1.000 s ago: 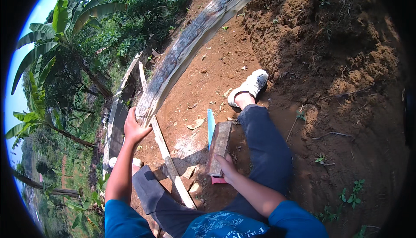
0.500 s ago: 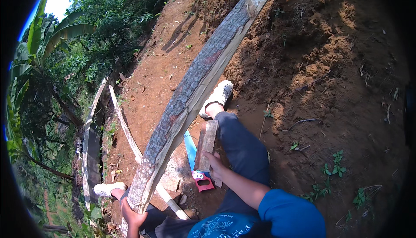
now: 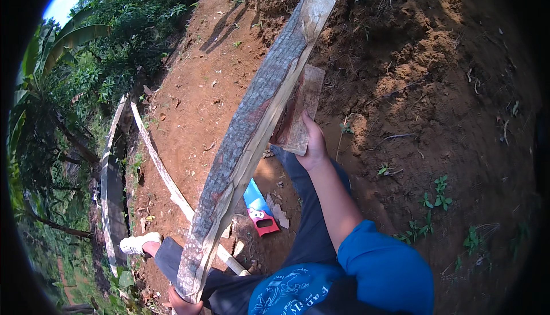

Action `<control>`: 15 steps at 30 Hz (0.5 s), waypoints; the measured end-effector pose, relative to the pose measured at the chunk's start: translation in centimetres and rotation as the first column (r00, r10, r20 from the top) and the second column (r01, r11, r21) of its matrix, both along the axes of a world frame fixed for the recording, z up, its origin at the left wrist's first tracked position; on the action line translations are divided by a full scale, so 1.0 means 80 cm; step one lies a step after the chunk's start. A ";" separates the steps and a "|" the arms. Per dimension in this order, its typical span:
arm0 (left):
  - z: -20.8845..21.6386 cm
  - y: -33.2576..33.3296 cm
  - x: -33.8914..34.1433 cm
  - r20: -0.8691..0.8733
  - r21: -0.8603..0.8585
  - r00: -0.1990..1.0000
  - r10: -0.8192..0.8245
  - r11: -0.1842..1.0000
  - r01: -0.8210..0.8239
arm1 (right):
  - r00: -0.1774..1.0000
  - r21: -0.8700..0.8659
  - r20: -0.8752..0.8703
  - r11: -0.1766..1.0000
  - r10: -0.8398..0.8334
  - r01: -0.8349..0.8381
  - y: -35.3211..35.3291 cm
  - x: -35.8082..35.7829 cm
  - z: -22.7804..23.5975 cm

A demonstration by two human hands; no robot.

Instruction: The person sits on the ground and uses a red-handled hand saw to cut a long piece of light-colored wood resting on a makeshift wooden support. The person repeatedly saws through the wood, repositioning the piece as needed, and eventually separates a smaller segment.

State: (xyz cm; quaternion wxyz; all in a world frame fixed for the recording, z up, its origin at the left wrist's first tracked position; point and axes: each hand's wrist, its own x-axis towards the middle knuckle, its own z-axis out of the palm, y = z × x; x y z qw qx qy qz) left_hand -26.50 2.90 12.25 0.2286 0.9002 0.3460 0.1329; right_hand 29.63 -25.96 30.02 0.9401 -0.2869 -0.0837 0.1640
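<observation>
A long plank (image 3: 252, 117) with grey bark along one face slants from the lower left to the top of the view. My left hand (image 3: 184, 303) is closed around its near end. In my right hand (image 3: 314, 147) is a short wooden block (image 3: 309, 97), brownish and flat-sided, gripped at its near end. The block lies against or just behind the plank's right edge, which hides part of it; whether they touch I cannot tell. Below the plank, on the ground between my legs, rests a handsaw (image 3: 260, 209) with a blue blade and red handle.
A thin pole (image 3: 160, 163) lies on the reddish soil at left and passes under the plank. Farther left a long board (image 3: 109, 183) stands along the slope's edge, beside dense plants (image 3: 126, 34). A dirt bank (image 3: 401, 45) rises at right.
My right hand has carried the wooden block forward and up, from beside my leg to the plank's right edge. My left hand and the plank's near end sit lower in view.
</observation>
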 end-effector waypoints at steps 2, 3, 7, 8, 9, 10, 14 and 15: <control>-0.006 -0.009 -0.001 0.012 -0.007 1.000 -0.008 1.000 0.009 | 0.999 0.010 0.048 1.000 0.012 -0.013 -0.003 0.004 0.033; -0.006 -0.014 0.000 0.000 -0.019 1.000 -0.017 1.000 0.017 | 0.997 -0.027 0.071 1.000 -0.007 0.009 -0.005 0.003 0.045; -0.007 -0.031 0.007 -0.126 -0.127 0.991 -0.031 0.992 0.015 | 0.996 -0.125 0.078 0.991 -0.039 0.048 -0.006 0.040 0.019; -0.016 -0.028 -0.003 -0.155 -0.126 0.985 -0.077 0.990 0.057 | 0.998 -0.123 0.054 0.992 -0.024 0.031 0.002 0.040 0.011; -0.024 -0.019 -0.010 -0.180 -0.122 0.977 -0.115 0.988 0.094 | 0.999 -0.080 0.041 0.996 0.034 -0.030 0.010 0.036 0.010; -0.031 -0.007 -0.017 -0.205 -0.120 0.967 -0.153 0.984 0.130 | 0.996 -0.084 0.057 0.995 0.062 -0.057 0.020 0.037 0.006; 0.041 0.019 0.016 -0.649 -0.384 0.677 -0.348 0.917 0.104 | 0.983 -0.079 0.061 0.983 0.171 -0.166 0.054 0.049 -0.022; 0.062 0.024 0.044 -0.702 -0.403 0.582 -0.410 0.903 0.149 | 0.984 -0.094 0.056 0.982 0.170 -0.165 0.052 0.054 -0.032</control>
